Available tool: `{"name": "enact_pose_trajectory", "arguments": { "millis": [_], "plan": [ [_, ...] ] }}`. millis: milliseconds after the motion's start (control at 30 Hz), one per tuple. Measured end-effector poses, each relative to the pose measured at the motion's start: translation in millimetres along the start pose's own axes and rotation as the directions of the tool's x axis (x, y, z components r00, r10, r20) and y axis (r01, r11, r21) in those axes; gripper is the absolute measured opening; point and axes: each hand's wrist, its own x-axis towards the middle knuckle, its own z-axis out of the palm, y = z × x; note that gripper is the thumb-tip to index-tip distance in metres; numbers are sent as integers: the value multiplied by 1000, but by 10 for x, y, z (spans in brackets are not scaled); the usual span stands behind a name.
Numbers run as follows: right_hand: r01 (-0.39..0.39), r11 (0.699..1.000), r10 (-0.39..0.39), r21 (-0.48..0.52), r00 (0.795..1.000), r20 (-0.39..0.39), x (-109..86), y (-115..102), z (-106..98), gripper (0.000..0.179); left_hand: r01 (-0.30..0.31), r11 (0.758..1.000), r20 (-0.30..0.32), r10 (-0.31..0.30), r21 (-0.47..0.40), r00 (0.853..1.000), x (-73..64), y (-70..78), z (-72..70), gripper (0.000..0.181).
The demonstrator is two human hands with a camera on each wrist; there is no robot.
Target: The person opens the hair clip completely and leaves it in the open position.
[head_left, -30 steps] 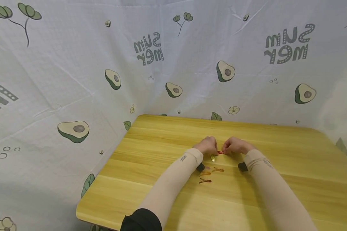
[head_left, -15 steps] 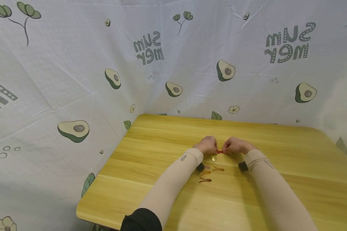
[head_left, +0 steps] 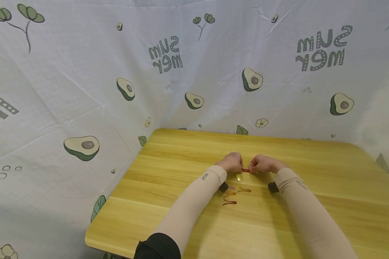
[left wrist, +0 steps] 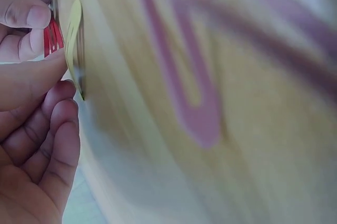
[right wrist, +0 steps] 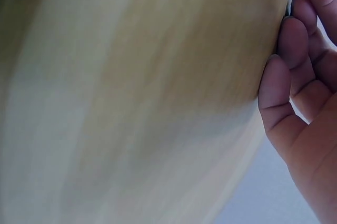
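Observation:
A red snap hair clip (head_left: pixel 246 170) spans the gap between both hands, low over the wooden table. My left hand (head_left: pixel 231 163) pinches its left end, and the fingertips of my right hand (head_left: pixel 265 164) pinch the other. In the left wrist view the slotted body of the red clip (left wrist: pixel 53 39) shows between the two thumbs. Close beside the left fingertips is a yellow snap clip (left wrist: pixel 75 32). The right wrist view shows curled right fingers (right wrist: pixel 292 40) at the tabletop; the clip is hidden there.
Nearer the body lie a pink clip (head_left: pixel 231 187), two orange clips, one to the right (head_left: pixel 245 189) and one to the left (head_left: pixel 230 194), and a reddish-brown clip (head_left: pixel 229 203). A printed cloth (head_left: pixel 220 54) hangs behind the wooden table (head_left: pixel 181 154).
Both hands stay at nearly the same spot with the red clip between them. The loose clips lie as before; the head view shifts only slightly.

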Motion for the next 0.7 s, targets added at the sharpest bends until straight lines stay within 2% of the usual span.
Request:
{"name": "enact_pose_trajectory", "arguments": {
  "millis": [167, 333, 467, 700],
  "plan": [
    [18, 1000, -18, -9, 999, -44, -15, -32, 2, 9, 0, 1000, -1, 0, -18, 1000, -13, -6, -38, 14],
    [23, 1000, -22, 19, 998, -61, -38, -37, 7, 9, 8, 999, 28, -7, -42, 1000, -19, -7, -66, 12],
    [0, 999, 3, 38, 997, -73, -50, -35, 24, 8, 11, 998, 43, -8, -70, 999, -34, -4, -85, 13],
    [11, 998, -5, 67, 996, -88, -57, -34, 65, 5, -4, 996, 32, 6, -84, 999, -62, -34, -87, 12]
  ]
}}
